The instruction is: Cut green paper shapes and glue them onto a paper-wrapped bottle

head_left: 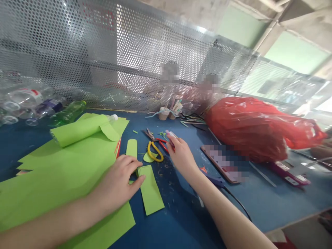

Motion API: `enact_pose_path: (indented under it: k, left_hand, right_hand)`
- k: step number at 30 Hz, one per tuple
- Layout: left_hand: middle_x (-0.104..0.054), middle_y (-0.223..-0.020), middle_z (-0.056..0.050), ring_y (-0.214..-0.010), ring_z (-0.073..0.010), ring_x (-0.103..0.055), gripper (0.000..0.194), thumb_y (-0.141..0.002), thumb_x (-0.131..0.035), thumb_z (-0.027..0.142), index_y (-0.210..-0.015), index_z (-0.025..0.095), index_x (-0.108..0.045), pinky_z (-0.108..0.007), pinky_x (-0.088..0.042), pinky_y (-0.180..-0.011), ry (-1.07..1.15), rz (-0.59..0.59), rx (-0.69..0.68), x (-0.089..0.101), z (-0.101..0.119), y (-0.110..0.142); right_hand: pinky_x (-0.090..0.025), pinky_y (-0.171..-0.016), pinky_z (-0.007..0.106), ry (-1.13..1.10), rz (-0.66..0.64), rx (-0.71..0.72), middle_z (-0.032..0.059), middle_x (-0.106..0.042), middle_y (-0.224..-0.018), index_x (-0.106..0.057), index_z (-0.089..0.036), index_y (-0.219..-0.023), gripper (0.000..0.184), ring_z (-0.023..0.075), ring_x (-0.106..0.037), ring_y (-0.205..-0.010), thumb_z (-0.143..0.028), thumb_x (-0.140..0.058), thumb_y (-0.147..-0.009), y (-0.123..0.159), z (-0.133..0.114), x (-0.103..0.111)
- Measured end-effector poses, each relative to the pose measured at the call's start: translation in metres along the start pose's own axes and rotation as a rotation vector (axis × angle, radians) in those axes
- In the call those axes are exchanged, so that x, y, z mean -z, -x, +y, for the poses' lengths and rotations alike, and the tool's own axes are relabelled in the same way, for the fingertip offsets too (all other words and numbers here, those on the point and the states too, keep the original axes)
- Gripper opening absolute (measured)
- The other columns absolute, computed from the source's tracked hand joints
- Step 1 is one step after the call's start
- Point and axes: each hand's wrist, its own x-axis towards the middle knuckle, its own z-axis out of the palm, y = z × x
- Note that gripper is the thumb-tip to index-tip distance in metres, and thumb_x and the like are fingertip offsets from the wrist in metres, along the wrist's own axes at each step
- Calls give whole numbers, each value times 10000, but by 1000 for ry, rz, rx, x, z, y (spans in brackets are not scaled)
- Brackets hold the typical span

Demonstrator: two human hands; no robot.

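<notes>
My left hand [123, 180] lies over the edge of the green paper sheets, thumb and forefinger apart. Its thumb touches a rectangular green paper strip [151, 192]. Just beyond its fingers is a green strip with a rounded end [132, 148]. My right hand [183, 154] is closed around a slim, clear, pen-like object with a pinkish tip [169, 134]; the rest of it is hidden by the fingers. Beside that hand are scissors [155, 147] with one yellow and one red handle loop, lying partly on a small green paper scrap [147, 158].
Green paper sheets [77, 173] cover the left, with a green-wrapped bottle [80, 129] on top. Plastic bottles [26, 100] stand behind. A phone [220, 164], a blue corded tool [215, 180] and a red plastic bag [254, 128] are at right. Two cups [164, 114] stand near the mesh partition [145, 62].
</notes>
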Motion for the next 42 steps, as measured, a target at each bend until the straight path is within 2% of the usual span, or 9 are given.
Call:
enact_pose_path:
  k: [3,6,12,18,24,28,33,36,42]
  left_hand:
    - [-537,-1214,-163,-1188,-376,-410,703,-760,-521,641,-1261,149,-559,-544,-328,-1005,-109,-15,-4,-5,-3,-2]
    - [-516,-1218,-176,-1191,-391,-395,801,-694,-554,694,-1267,134,-551,-542,-327,-1000,-126,-20,2,-8,-4,-1]
    - [-548,-1157,-124,-1132,-348,-443,530,-708,-634,557,-1100,203,-592,-501,-378,-952,-65,22,-53,-8,-5,-1]
    - [-597,-1048,-80,-988,-290,-547,280,-740,-637,337,-999,234,-606,-443,-433,-871,152,-22,40,-2,0,-4]
    - [-651,-875,-19,-790,-210,-620,490,-717,-671,314,-1169,223,-504,-345,-485,-731,605,-125,227,6,4,-12]
    - [-680,-846,4,-789,-179,-658,546,-693,-694,228,-1185,213,-457,-313,-511,-735,955,-122,323,12,2,-20]
    - [-695,-771,-13,-708,-167,-670,153,-717,-668,217,-846,173,-599,-286,-536,-676,1119,-114,431,21,-1,-32]
    - [-691,-704,-8,-610,-148,-652,122,-722,-687,253,-785,179,-613,-256,-530,-575,1162,-52,487,25,-3,-42]
    - [-701,-694,35,-642,-125,-650,181,-739,-714,307,-827,164,-648,-230,-527,-623,1200,28,381,37,7,-55]
  right_hand:
    - [-362,-980,426,116,-44,12,204,-554,-1207,-611,-111,-1190,344,324,-492,-1137,-192,-529,-866,-3,7,-10]
    - [-345,-992,428,135,-60,43,188,-540,-1206,-665,-131,-1079,285,332,-454,-1163,-288,-585,-856,-2,5,-12]
    - [-441,-825,340,137,-182,73,116,-647,-906,-654,-132,-917,218,256,-589,-897,-327,-648,-819,3,-11,-15]
    - [-366,-937,424,166,-150,-28,222,-577,-1076,-600,-74,-1032,280,338,-504,-1077,-274,-601,-836,6,-17,-17]
    - [-402,-872,429,70,-214,-145,258,-591,-1034,-612,-34,-1024,348,360,-549,-1012,-298,-631,-797,3,-17,-16]
    - [-417,-825,396,-75,-229,-221,210,-631,-957,-633,-77,-930,284,328,-572,-955,-279,-656,-731,1,-14,-12]
    - [-447,-617,291,-442,-288,-310,33,-610,-642,-624,-169,-741,218,190,-582,-646,-367,-543,-785,-6,-4,-1]
    - [-465,-576,262,-701,-314,-319,19,-604,-643,-612,-171,-775,284,153,-567,-602,-377,-426,-836,-5,-8,6]
    - [-504,-614,265,-1061,-372,-230,-22,-518,-670,-518,-203,-870,294,121,-520,-571,-466,-589,-759,15,-33,8]
